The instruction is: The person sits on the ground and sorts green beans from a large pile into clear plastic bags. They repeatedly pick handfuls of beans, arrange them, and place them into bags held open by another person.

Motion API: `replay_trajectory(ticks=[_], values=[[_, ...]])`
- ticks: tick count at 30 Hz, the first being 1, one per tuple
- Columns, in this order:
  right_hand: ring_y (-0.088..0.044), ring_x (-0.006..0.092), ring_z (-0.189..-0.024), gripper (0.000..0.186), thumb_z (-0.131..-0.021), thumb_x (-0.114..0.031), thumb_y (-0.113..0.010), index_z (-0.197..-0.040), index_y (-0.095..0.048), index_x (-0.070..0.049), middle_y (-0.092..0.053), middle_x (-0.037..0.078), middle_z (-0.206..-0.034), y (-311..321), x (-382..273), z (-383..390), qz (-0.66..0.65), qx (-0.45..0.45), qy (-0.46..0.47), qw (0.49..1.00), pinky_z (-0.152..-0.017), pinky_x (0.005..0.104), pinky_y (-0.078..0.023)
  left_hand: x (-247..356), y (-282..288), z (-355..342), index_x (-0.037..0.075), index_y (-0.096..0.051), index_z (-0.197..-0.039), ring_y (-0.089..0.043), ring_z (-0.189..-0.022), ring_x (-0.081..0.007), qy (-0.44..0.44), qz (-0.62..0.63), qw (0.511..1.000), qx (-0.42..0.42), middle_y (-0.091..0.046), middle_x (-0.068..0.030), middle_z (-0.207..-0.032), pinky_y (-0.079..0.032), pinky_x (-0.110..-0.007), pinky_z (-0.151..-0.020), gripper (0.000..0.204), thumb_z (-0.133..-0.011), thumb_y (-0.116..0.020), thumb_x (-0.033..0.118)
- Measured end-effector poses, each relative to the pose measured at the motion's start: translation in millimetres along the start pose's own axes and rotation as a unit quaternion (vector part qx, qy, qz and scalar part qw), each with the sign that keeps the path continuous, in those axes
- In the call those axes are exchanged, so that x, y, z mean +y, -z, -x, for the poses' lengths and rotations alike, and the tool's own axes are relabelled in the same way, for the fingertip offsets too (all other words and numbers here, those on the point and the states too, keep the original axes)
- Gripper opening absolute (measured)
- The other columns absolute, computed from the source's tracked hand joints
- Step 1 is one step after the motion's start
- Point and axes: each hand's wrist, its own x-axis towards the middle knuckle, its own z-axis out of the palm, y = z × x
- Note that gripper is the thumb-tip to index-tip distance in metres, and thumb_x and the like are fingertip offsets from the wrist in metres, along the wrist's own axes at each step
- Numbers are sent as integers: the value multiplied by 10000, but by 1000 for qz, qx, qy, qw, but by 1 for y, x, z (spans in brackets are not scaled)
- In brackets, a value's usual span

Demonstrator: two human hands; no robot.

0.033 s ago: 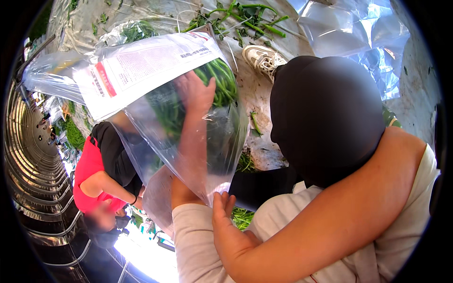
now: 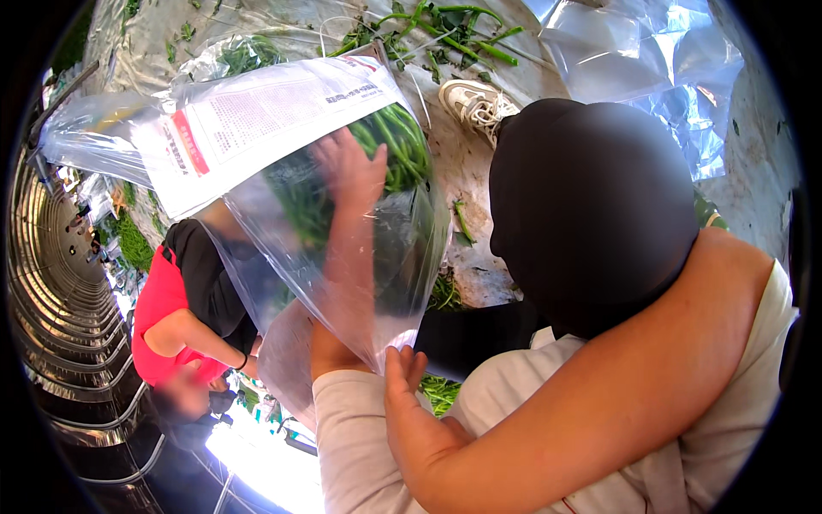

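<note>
My left hand [image 2: 347,171] reaches inside a clear plastic bag [image 2: 394,257], fingers spread over long green beans [image 2: 402,141] and seen through the film. A white printed sheet with a red band [image 2: 257,128] covers the bag's upper part. My right hand [image 2: 415,415] is at the bag's lower corner, with its fingers stretched out and extended upward against the edge of the film. My bare right forearm crosses the lower right of the view.
A black-clad knee [image 2: 591,214] fills the right middle, below a light sneaker [image 2: 471,107]. A co-worker in red [image 2: 163,325] bends at left. Loose plastic sheets [image 2: 642,68], green stalks [image 2: 445,30] and a pale ground sheet [image 2: 479,270] surround the bag. A curved metal-ribbed structure [image 2: 68,300] stands far left.
</note>
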Motion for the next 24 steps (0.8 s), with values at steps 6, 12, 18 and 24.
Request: replay_trajectory(ticks=[6,12,18,24], values=[[-559,391,-1075,460,-839,-259,-582,-1189,-577,39,-596,225,-1150,2,-3,3,-5,6,1,1000,-982,600,-354,-50,-23,7,-5,-260,-1435,-144,-1355,-516,-106,-157,981,-41,-195,-278,-1479,-108,-600,-1109,952,-792,-575,623],[-561,394,-1073,448,-843,-254,-577,-1182,-585,39,-600,225,-1147,1,6,3,-21,8,2,1000,-981,604,-351,2,-3,6,175,-229,-1486,-66,-1371,-538,-17,-86,995,-57,-198,-204,-1518,2,-724,-1029,848,-836,-493,651],[-563,398,-1070,438,-846,-249,-571,-1176,-593,39,-604,226,-1143,2,4,5,-19,9,19,1000,-981,608,-348,-23,-22,19,280,-243,-1488,26,-1360,-563,-52,-98,989,-101,-197,-199,-1506,2,-769,-984,856,-791,-548,673],[-565,401,-1067,428,-850,-244,-566,-1169,-601,39,-608,227,-1139,-1,7,13,-30,9,14,999,-980,611,-345,0,-4,19,302,-271,-1478,-6,-1359,-559,-33,-77,995,-55,-135,-181,-1527,-17,-769,-982,883,-750,-574,700]])
